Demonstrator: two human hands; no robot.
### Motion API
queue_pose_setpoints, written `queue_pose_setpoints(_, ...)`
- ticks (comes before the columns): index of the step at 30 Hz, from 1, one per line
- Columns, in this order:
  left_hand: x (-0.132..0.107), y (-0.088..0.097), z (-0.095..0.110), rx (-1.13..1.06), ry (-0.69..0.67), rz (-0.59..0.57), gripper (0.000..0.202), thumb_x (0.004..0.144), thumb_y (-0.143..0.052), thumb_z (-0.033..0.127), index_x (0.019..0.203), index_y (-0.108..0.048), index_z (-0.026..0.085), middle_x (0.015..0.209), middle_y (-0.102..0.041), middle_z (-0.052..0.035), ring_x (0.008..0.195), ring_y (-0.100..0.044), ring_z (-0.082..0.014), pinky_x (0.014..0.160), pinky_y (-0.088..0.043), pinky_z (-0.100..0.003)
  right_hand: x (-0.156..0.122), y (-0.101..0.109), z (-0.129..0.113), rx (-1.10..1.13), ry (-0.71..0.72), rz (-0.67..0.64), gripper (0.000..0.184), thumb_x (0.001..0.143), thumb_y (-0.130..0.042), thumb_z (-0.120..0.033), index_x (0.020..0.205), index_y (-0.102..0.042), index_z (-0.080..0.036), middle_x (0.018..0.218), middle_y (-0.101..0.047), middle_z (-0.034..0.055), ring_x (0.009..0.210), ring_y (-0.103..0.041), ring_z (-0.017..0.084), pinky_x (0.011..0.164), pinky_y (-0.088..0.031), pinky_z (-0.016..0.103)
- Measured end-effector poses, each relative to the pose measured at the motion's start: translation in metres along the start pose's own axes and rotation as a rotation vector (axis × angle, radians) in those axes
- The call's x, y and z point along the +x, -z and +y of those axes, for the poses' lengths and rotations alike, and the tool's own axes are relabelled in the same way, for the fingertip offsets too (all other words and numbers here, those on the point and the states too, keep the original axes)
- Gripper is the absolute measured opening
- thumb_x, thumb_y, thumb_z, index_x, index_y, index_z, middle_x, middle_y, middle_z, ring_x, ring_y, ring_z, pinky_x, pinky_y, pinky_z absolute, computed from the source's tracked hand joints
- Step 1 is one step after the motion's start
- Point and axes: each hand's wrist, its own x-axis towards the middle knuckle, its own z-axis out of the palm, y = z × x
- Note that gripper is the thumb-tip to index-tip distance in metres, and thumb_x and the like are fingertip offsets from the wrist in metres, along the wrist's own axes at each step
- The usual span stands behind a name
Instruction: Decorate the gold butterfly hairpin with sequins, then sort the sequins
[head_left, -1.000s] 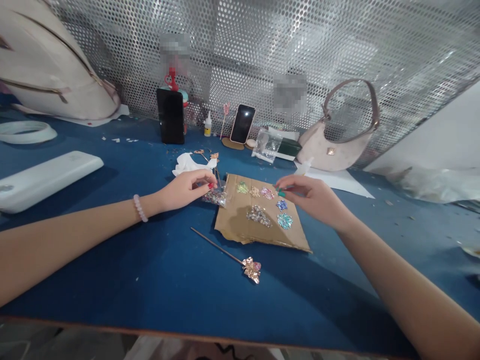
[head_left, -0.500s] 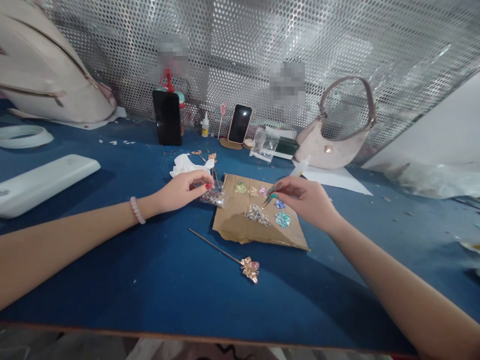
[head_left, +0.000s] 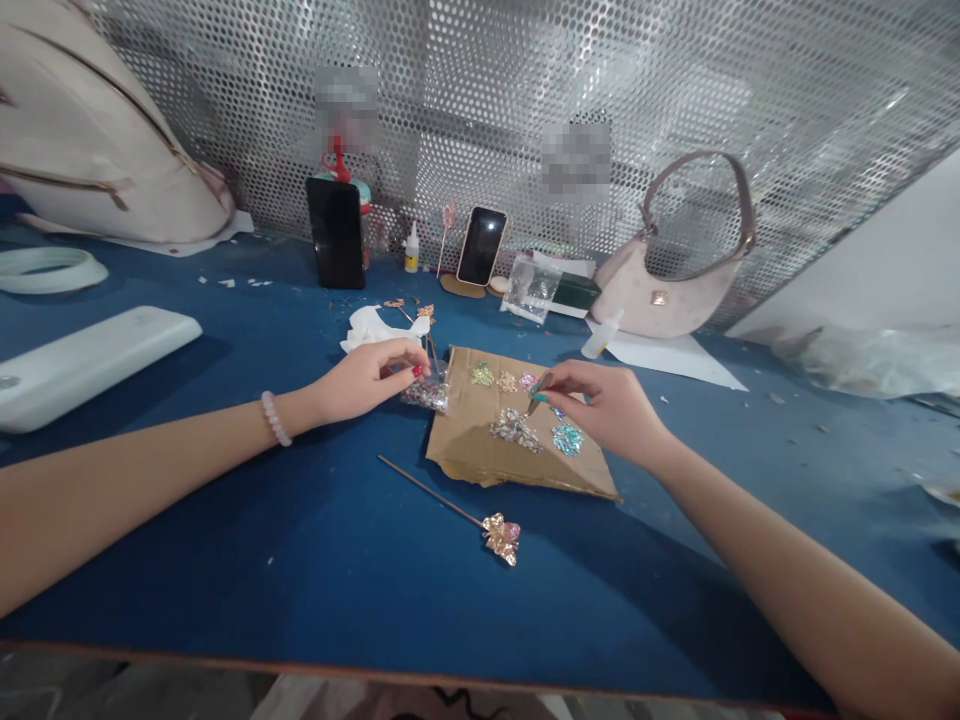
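My right hand (head_left: 600, 405) pinches a pair of metal tweezers (head_left: 534, 404), tips down at a pile of silvery rhinestones (head_left: 514, 428). That pile lies on a flat piece of cardboard (head_left: 465, 455), with small heaps in several colours around it, among them green stones (head_left: 482, 373) and turquoise stones (head_left: 568, 439). At the cardboard's left edge my left hand (head_left: 375, 378) has thumb and fingers closed on a small clear plastic bag (head_left: 427, 394) of mixed stones. Nearer me, a gold hairpin (head_left: 499, 537) with a butterfly-like end and a pink stone lies on the table.
Crumpled white tissue (head_left: 382, 330) and other gold hairpins (head_left: 424, 313) lie behind my left hand. A glue bottle (head_left: 602, 336) leans beyond the cardboard. Two phones, a black one (head_left: 335, 235) and a smaller one (head_left: 482, 246), stand at the back; a handbag (head_left: 667, 290) is at right.
My right hand has shifted slightly, bringing the tweezers to a steeper angle over the silvery pile and covering more of the blue heap. My left hand stays in place.
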Motion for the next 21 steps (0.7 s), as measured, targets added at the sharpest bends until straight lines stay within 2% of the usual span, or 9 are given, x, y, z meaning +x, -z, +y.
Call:
queue_pose_setpoints(12, 0.0001, -0.0007, -0.0005, -0.021, 0.015, 0.000, 0.019, 0.083, -0.046, 0.029, 0.095, -0.057, 0.019, 0.099, -0.059, -0.0034, 0.089, -0.058, -0.0154, 0.074, -0.048, -0.027, 0.0012, -0.0012, -0.0011, -0.022, -0.021, 0.000, 0.011, 0.079, -0.053, -0.026, 0.073, -0.060, -0.020, 0.077, -0.068, 0.0025, 0.066, -0.064, 0.015, 0.058, -0.048, 0.029)
queue_pose_setpoints(21, 0.0001, -0.0005, -0.0007, 0.000, 0.013, 0.003, 0.020, 0.083, -0.045, 0.031, 0.095, -0.056, 0.019, 0.098, -0.060, -0.0038, 0.088, -0.058, -0.0154, 0.075, -0.048, -0.028, 0.0029, 0.0003, -0.0016, -0.028, -0.006, 0.049, 0.011, 0.079, -0.053, -0.027, 0.073, -0.061, -0.021, 0.076, -0.068, 0.0025, 0.065, -0.063, 0.015, 0.060, -0.049, 0.030)
